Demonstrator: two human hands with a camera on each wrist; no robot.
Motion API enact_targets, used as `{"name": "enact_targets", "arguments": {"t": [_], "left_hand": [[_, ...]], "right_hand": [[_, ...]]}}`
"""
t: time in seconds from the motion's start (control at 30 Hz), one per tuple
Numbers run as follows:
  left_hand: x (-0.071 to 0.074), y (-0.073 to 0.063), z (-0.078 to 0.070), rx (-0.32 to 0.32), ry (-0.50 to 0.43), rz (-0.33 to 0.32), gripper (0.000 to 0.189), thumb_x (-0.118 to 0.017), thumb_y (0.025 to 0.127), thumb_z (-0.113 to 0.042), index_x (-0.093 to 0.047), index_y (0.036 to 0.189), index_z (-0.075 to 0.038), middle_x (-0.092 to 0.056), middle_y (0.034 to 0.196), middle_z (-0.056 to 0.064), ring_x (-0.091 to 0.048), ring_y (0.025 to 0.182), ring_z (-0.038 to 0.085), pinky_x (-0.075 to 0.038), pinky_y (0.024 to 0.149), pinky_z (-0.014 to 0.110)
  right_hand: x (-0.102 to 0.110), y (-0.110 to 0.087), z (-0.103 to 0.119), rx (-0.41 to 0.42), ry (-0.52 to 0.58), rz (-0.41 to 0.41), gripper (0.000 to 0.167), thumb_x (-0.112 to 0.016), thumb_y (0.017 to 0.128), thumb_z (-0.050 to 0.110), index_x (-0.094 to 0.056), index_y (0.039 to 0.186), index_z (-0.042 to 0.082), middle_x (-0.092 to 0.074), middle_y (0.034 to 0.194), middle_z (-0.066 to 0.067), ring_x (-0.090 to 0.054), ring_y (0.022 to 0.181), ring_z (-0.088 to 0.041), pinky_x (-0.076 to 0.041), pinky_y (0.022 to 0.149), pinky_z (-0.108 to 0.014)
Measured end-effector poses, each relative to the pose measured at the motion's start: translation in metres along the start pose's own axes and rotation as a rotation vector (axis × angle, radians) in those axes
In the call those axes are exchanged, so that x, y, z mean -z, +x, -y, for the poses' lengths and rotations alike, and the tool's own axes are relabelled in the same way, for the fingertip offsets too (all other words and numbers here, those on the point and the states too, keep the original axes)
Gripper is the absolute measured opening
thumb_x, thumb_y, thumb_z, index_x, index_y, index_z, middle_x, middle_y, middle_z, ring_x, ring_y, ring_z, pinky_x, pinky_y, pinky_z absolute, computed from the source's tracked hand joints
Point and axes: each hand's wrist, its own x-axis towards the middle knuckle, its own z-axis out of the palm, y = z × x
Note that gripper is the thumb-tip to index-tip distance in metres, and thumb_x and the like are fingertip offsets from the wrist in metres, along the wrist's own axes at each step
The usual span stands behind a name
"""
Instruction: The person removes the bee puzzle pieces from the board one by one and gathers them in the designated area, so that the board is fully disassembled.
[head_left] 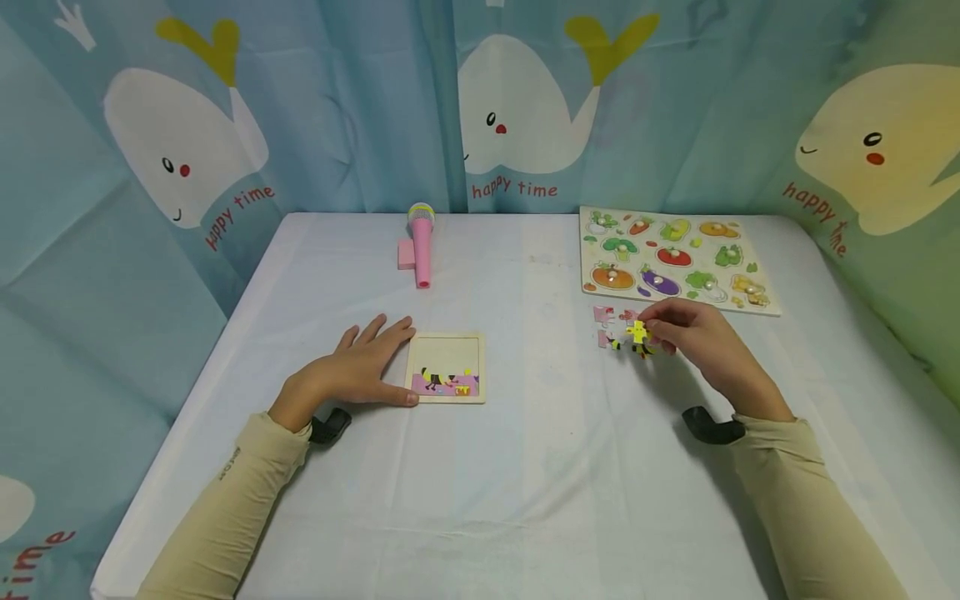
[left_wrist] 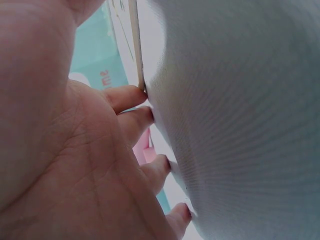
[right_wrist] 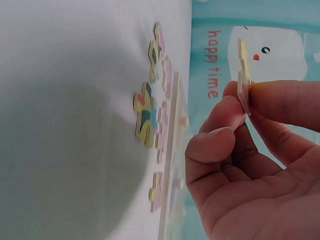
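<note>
My left hand (head_left: 352, 367) lies with its fingers spread at the left side of a small square wooden puzzle tray (head_left: 482, 367). Its thumb touches the tray's lower left corner, and a fingertip meets the tray's edge (left_wrist: 137, 50) in the left wrist view. Pink pieces with a picture (head_left: 444, 384) fill the tray's bottom row; bare wood shows above them. Between thumb and fingers, my right hand (head_left: 693, 342) pinches a yellow jigsaw piece (head_left: 637, 332), seen edge-on and raised off the table in the right wrist view. Several loose jigsaw pieces (right_wrist: 145, 120) lie below that hand.
Behind the loose pieces, a vegetable peg board (head_left: 675, 283) lies at the back right of the white-covered table (head_left: 525, 500). A pink toy microphone (head_left: 422, 250) and a pink block (head_left: 406, 254) are at the back left. A whale-print curtain (head_left: 390, 100) surrounds the table.
</note>
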Motion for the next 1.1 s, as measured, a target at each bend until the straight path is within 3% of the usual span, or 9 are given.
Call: {"name": "enact_targets", "arguments": {"t": [0.43,0.83,1.1], "left_hand": [[-0.002,0.001,0.003,-0.005,0.005,0.0,0.111,-0.082,0.09,-0.055,-0.023,0.17,-0.004,-0.014,0.178,0.014,0.0,0.163,0.044,0.002,0.126,0.066],[0.0,-0.002,0.002,-0.007,0.002,-0.001,0.111,-0.082,0.09,-0.055,-0.023,0.17,-0.004,-0.014,0.178,0.014,0.0,0.162,0.044,0.002,0.126,0.067],[0.0,0.0,0.002,-0.01,0.007,0.003,0.111,-0.081,0.09,-0.055,-0.023,0.17,-0.005,-0.014,0.178,0.013,0.001,0.163,0.043,0.003,0.126,0.065]], "right_hand": [[0.014,0.001,-0.016,-0.107,-0.09,-0.093,0.033,-0.053,0.114,0.019,-0.06,0.133,-0.007,-0.065,0.115,-0.008,-0.055,0.092,-0.02,-0.049,0.073,-0.026],[0.017,0.0,-0.029,-0.133,-0.214,-0.093,0.03,-0.048,0.113,0.016,-0.063,0.128,-0.005,-0.062,0.109,-0.018,-0.052,0.09,-0.028,-0.046,0.068,-0.032],[0.019,0.001,-0.035,-0.188,-0.21,-0.077,0.033,-0.047,0.113,0.018,-0.062,0.133,-0.003,-0.059,0.118,-0.02,-0.05,0.098,-0.031,-0.045,0.072,-0.032]]}}
